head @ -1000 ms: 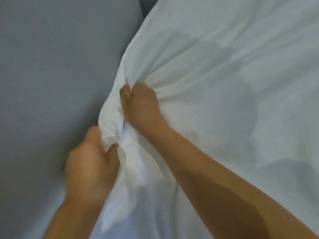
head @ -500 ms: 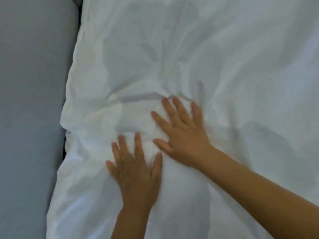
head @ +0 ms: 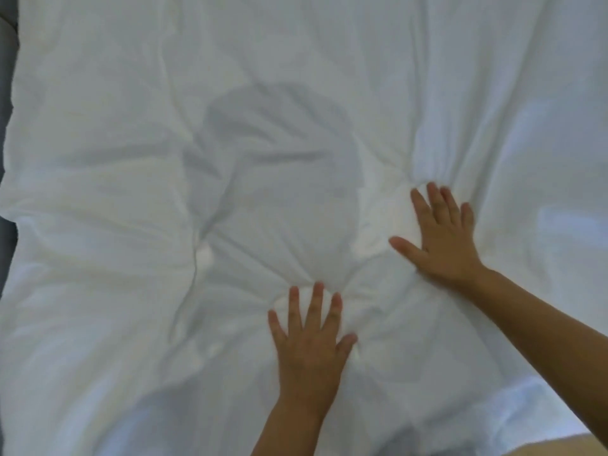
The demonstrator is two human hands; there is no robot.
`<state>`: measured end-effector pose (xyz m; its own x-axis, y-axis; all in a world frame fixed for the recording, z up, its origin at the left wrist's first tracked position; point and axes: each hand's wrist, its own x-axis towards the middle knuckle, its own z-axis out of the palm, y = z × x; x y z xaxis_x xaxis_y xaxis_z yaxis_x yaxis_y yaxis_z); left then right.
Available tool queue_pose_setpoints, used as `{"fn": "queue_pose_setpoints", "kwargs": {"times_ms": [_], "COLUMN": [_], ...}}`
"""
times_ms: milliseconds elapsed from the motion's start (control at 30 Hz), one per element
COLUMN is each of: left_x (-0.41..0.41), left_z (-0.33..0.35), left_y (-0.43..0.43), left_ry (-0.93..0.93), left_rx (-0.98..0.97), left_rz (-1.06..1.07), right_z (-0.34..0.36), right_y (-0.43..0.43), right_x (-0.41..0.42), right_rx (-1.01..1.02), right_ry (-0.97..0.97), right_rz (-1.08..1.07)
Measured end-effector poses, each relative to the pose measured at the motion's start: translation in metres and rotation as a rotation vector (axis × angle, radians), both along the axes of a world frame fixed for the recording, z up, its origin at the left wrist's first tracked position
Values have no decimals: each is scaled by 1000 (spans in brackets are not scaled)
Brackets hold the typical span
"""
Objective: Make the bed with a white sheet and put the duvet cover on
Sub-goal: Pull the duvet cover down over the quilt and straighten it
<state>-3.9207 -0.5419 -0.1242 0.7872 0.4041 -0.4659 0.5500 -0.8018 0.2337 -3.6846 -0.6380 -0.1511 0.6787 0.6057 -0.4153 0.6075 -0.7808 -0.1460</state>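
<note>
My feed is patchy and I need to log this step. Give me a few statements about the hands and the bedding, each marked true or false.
1. Both hands lie flat on the white bedding with fingers spread. True.
2. The left hand grips a bunched fold of fabric. False: it presses flat and holds nothing.
3. The right hand lies farther from the person than the left hand. True.
4. The fabric is smooth all over. False: creases fan out from the fingertips of both hands.
5. A grey strip shows along the left edge. True.
</note>
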Motion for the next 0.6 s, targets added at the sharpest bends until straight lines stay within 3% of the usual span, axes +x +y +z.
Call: {"fn": "queue_pose_setpoints", "kwargs": {"times_ms": [100,233,333,433,533,600], "left_x": [9,8,2,1,-6,-7], "left_z": [-12,-29,-23,-12,-13,-10], "left_y": [-13,-22,-34,-62,-91,-103], "left_ry": [-61,-75,-180,-185,-15,5], "left_rx": [54,94,84,-1,29,94], "left_rz": [150,278,369,358,215,167], "right_z": [1,-3,-7,-6,6,14], "right_y": [-30,-84,-98,-84,-70,-80], "right_x": [-12,-45,-63,-71,-75,-63], "right_rx": [126,64,320,519,618,621], "right_ry": [85,96,-101,-317,-214,-200], "right_rz": [186,544,709,703,611,556]}}
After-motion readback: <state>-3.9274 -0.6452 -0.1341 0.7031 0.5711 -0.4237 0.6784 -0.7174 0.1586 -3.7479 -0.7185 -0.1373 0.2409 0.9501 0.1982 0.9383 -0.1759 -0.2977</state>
